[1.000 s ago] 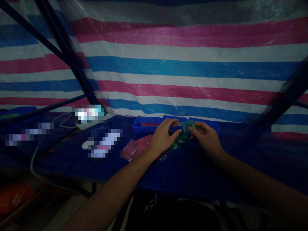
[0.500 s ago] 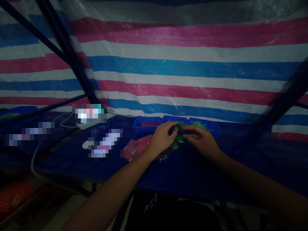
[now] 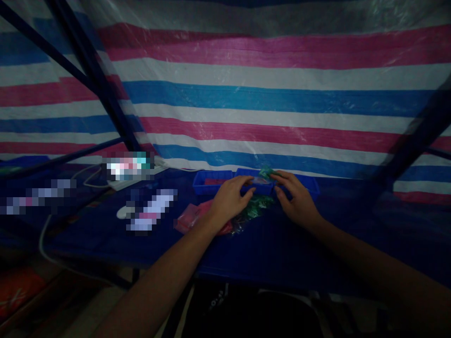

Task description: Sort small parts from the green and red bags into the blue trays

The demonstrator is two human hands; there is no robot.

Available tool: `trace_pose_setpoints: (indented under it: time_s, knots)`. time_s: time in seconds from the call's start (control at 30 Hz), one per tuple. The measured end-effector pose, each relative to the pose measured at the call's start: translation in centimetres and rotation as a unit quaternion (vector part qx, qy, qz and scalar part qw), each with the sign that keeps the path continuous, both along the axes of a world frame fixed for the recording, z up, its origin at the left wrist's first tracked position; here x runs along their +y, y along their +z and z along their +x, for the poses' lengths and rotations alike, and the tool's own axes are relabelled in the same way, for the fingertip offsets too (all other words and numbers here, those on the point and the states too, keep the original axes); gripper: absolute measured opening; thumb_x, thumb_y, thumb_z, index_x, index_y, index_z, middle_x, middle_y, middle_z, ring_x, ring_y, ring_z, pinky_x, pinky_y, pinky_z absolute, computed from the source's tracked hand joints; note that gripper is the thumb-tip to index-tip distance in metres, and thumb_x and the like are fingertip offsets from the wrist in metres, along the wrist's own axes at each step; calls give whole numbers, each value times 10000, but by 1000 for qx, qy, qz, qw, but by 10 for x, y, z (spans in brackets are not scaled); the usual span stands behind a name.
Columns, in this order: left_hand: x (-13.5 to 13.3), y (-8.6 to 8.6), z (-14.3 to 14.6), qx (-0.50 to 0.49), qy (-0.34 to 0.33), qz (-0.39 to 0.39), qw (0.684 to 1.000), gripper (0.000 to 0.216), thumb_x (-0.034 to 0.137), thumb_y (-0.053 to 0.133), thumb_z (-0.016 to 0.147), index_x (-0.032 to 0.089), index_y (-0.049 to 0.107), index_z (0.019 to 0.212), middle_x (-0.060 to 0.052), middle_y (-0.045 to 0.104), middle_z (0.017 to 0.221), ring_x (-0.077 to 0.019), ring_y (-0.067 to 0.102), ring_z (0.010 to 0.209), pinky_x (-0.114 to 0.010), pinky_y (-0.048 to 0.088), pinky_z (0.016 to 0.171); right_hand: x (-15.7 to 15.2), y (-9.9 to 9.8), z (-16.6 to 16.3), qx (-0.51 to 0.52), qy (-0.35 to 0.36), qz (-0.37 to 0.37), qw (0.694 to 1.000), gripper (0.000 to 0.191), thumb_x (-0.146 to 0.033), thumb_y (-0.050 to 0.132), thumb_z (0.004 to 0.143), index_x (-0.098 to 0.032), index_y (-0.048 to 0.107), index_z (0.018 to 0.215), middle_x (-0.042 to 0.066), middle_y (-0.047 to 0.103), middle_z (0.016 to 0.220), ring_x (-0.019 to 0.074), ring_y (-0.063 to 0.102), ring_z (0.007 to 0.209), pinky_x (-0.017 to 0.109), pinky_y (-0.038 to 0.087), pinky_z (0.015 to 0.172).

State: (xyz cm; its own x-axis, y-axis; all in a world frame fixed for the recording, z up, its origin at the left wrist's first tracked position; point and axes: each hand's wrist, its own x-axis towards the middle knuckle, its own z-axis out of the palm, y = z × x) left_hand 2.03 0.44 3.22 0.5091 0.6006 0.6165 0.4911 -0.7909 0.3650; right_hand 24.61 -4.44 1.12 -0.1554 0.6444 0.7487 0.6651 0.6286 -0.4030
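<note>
My right hand [image 3: 298, 199] is over the right part of the blue bins, with a small crumpled green plastic bag [image 3: 268, 172] at its fingertips. The thumb hangs lower, away from the bag. My left hand [image 3: 230, 199] has thumb and fingers apart, with nothing between them. Below and between the hands lies a loose pile of green plastic bags [image 3: 259, 206] on the blue table [image 3: 282, 253]. Red-pink plastic bags [image 3: 193, 216] are partly hidden under my left wrist. The row of blue bins [image 3: 202, 189] stands behind, and the right-hand one is largely covered by my right hand.
A power strip [image 3: 121, 182] with white cables lies at the back left. Closer in are a white rounded object [image 3: 126, 212] and a blurred-out item [image 3: 153, 211]. Striped sheeting [image 3: 282, 103] hangs behind the table, with dark blue frame bars [image 3: 112, 112] at both sides.
My hands have moved apart. The right has lifted a green bag up from the pile to above the bins; the left has opened and shifted slightly left.
</note>
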Motion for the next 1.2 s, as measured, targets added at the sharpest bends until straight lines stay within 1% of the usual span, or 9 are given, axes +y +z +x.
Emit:
trace_pose_setpoints:
  time_s: [0.17, 0.27, 0.43, 0.5, 0.6, 0.7, 0.77, 1.03, 1.2]
  knots:
    - [-1, -12, -2, 115, -29, -3, 993, 362, 453, 646, 928, 187, 696, 1169, -112, 723, 1147, -264, 673, 1092, -436, 524, 979, 12, 0, 15, -50, -80, 15, 995, 581, -287, 521, 966, -248, 410, 1535, 121, 448, 1543, 345, 421, 1426, 562, 367, 1184]
    - [0, -17, -2, 137, -36, -13, 990, 399, 494, 664, 903, 194, 699, 1163, -110, 723, 1145, -267, 673, 1095, -426, 520, 977, 15, -4, 26, -111, -122, -8, 986, 524, -343, 564, 946, -188, 530, 1446, 157, 536, 1456, 382, 482, 1356, 582, 376, 1153]
    - [3, -19, -3, 157, -29, -36, 986, 372, 419, 708, 875, 209, 703, 1183, -111, 721, 1175, -262, 679, 1086, -418, 524, 957, 16, -5, 37, -188, -154, -39, 969, 303, -412, 549, 966, -198, 746, 1051, 149, 701, 1192, 363, 614, 1167, 559, 435, 1067]
    - [3, -18, -3, 163, -23, -39, 986, 360, 408, 692, 885, 209, 706, 1185, -110, 721, 1180, -260, 679, 1083, -414, 522, 956, 16, -3, 38, -194, -157, -34, 968, 322, -430, 516, 986, -197, 734, 1025, 143, 713, 1163, 348, 625, 1153, 535, 445, 1062]
    - [1, -14, -3, 175, -10, -44, 984, 361, 426, 653, 909, 203, 713, 1186, -108, 734, 1153, -257, 684, 1065, -395, 518, 958, 16, 0, 37, -180, -157, -35, 970, 380, -453, 473, 1004, -175, 668, 1174, 155, 709, 1162, 339, 636, 1138, 515, 475, 1033]
    - [-1, -9, -2, 184, 3, -52, 982, 354, 428, 621, 929, 200, 721, 1181, -97, 754, 1100, -252, 693, 1029, -368, 518, 941, 16, -2, 37, -180, -136, -43, 973, 526, -489, 469, 999, -152, 523, 1399, 177, 645, 1328, 346, 598, 1236, 511, 474, 1055]
    - [-2, -6, -2, 184, 5, -48, 982, 322, 407, 597, 946, 210, 726, 1165, -79, 762, 1075, -246, 699, 1007, -359, 520, 910, 17, -3, 39, -205, -110, -54, 971, 554, -504, 468, 998, -162, 500, 1433, 168, 612, 1396, 343, 573, 1285, 510, 453, 1089]
    - [-3, -2, -3, 148, 8, -17, 989, 251, 338, 511, 1005, 238, 736, 1053, -36, 769, 993, -214, 709, 884, -335, 506, 779, 17, 3, 45, -231, -147, -63, 960, 393, -469, 424, 1027, -195, 705, 1016, 133, 746, 1044, 318, 670, 1046, 511, 499, 974]
    - [0, 0, -3, 77, 27, 10, 997, 256, 305, 495, 1026, 181, 719, 1036, -69, 762, 987, -211, 710, 911, -342, 518, 825, 11, 9, 37, -200, -108, -6, 974, 288, -388, 492, 1009, -185, 684, 1080, 131, 724, 1080, 324, 624, 1130, 530, 467, 1036]
